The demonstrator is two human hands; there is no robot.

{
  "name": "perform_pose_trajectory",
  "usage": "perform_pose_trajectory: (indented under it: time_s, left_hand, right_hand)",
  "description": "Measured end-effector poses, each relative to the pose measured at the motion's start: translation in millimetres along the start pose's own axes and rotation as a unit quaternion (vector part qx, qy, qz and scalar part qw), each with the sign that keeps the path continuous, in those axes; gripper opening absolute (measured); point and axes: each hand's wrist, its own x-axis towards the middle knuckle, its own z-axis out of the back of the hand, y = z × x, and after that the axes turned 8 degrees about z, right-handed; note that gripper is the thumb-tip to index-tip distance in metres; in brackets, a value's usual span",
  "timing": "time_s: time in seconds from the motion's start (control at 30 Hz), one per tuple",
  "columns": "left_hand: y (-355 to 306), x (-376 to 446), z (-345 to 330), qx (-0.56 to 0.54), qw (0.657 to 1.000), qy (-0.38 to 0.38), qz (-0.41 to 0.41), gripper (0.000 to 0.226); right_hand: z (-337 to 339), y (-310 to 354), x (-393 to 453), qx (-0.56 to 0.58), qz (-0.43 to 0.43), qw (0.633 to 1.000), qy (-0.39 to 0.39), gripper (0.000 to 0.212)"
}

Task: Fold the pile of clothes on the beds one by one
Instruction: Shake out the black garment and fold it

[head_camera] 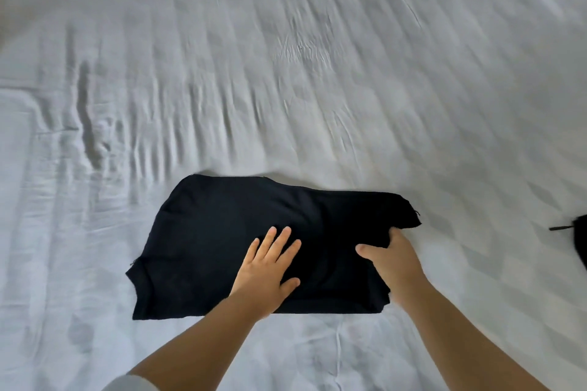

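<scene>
We see the black garment (222,241) lying partly folded on the white bed sheet (286,73), long axis left to right, our left hand (265,276) pressing flat on its middle and our right hand (392,259) gripping its right edge, nearest for folding leftward.

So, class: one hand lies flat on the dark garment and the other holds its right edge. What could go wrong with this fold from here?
1. The left hand pins only the middle of the black garment, so its free left side may drag and bunch.
2. The right hand grips one spot on the edge; the fold could land skewed.
3. The rumpled white sheet may leave the fold uneven.
</scene>
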Motion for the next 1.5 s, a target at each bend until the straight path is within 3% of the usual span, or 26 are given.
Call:
perform_pose_trajectory:
  time_s: [0.13,0.33,0.47,0.53,0.63,0.73,0.83,0.93,1.0,1.1,1.2,1.33,1.4,1.5]
  left_hand:
    - [47,-34,15,-0.196,0.975,-0.054,0.086,0.045]
    - [128,-73,23,-0.297,0.927,-0.068,0.219,0.041]
    - [172,-89,15,-0.397,0.869,-0.068,0.288,0.039]
    - [186,-92,12,-0.414,0.859,-0.062,0.294,0.039]
    - [194,-90,7,-0.425,0.848,-0.076,0.306,0.044]
    - [190,-81,7,-0.396,0.834,-0.159,0.351,0.037]
    - [180,-70,7,-0.311,0.880,-0.225,0.280,0.049]
    - [178,-57,-6,-0.186,0.959,-0.126,0.175,0.062]
    - [183,-54,-13,-0.159,0.965,-0.091,0.190,0.065]
    - [190,-54,-9,-0.195,0.947,-0.115,0.226,0.059]
    - [188,-49,-1,-0.282,0.931,-0.070,0.220,0.057]
    - [184,-39,8,-0.376,0.907,0.003,0.189,0.076]
    - [180,-39,16,-0.395,0.901,0.022,0.178,0.087]
    - [167,-46,34,-0.400,0.903,0.021,0.153,0.095]
  right_hand:
    - [-58,40,-21,-0.004,0.038,0.998,0.057,0.049]
    - [-170,72,-50,-0.074,0.125,0.980,0.134,0.058]
    - [-236,76,-69,-0.095,0.136,0.953,0.254,0.083]
    - [-250,72,-74,-0.161,0.155,0.927,0.301,0.078]
    - [-247,62,-71,-0.310,0.198,0.891,0.265,0.053]
    - [-235,48,-57,-0.407,0.238,0.860,0.196,0.044]
    - [-227,33,-44,-0.490,0.280,0.808,0.168,0.053]
    - [-222,14,-35,-0.567,0.295,0.745,0.192,0.065]
    - [-211,2,-32,-0.599,0.291,0.725,0.178,0.067]
    - [-188,-8,-29,-0.605,0.216,0.763,0.075,0.066]
    - [-178,-2,-33,-0.546,0.115,0.830,-0.023,0.071]
    - [-175,4,-28,-0.288,0.090,0.953,0.013,0.074]
    - [-163,9,-20,-0.205,0.061,0.976,0.049,0.074]
    - [-145,23,-21,-0.214,0.073,0.968,0.109,0.064]
